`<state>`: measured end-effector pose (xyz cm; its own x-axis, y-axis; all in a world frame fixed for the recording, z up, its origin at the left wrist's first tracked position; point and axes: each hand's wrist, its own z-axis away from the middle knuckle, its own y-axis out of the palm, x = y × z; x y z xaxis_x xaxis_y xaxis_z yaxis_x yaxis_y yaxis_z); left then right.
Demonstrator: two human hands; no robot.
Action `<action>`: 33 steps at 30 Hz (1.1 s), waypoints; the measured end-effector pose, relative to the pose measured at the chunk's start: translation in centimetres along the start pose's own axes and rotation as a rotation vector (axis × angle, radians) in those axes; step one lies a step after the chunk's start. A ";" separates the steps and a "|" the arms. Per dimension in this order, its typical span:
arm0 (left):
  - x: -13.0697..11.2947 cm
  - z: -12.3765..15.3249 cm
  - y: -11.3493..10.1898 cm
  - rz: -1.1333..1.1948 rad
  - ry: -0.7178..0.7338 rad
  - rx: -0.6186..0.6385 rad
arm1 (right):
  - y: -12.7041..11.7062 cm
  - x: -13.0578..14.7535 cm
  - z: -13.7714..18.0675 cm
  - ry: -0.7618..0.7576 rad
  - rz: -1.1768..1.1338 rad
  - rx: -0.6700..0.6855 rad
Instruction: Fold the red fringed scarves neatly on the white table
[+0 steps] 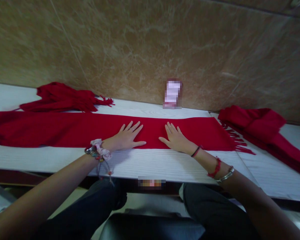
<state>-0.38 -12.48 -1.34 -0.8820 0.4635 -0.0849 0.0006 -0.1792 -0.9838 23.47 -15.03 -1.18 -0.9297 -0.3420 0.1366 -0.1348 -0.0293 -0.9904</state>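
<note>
A long red scarf [72, 130] lies stretched out flat across the white table, its fringe [240, 143] at the right end and slight creases toward the left. My left hand [125, 137] rests palm down on the scarf's middle, fingers spread. A short way to the right, my right hand [176, 137] also presses flat on the cloth with its fingers apart. Bare red fabric shows between the two hands, and neither one grips anything.
A crumpled red scarf [62, 98] lies behind at the left; a loosely folded one [255, 125] is at the right. A blurred-out upright object [172, 94] stands against the marble wall [130, 50]. The white table [145, 163] ends just before my legs.
</note>
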 end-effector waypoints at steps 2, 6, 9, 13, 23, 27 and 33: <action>0.1 -0.5 -0.9 0.045 -0.006 0.038 | -0.6 0.4 0.2 -0.036 -0.015 -0.041; 1.8 -2.7 -3.1 0.012 -0.021 -0.004 | -1.2 2.8 0.8 -0.201 0.021 -0.066; 4.1 -5.2 -4.5 -0.039 0.114 -0.012 | -0.8 5.1 1.1 -0.339 0.050 -0.067; 6.9 -7.7 -4.9 -0.039 0.286 -0.003 | -0.4 7.8 0.9 -0.451 0.078 -0.110; 6.7 -10.7 -5.0 0.223 0.200 0.049 | 0.0 8.4 0.5 -0.488 0.048 -0.047; 6.2 -11.8 -5.0 0.267 0.226 0.062 | 1.1 8.0 0.4 -0.496 0.071 -0.153; 5.8 -12.4 -5.3 0.343 0.266 0.105 | 1.0 8.5 0.7 -0.517 0.309 -0.250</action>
<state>0.34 1.97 1.47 -0.6872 0.5668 -0.4544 0.2118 -0.4421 -0.8716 15.68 -18.65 -0.97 -0.6622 -0.7090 -0.2425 -0.0207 0.3408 -0.9399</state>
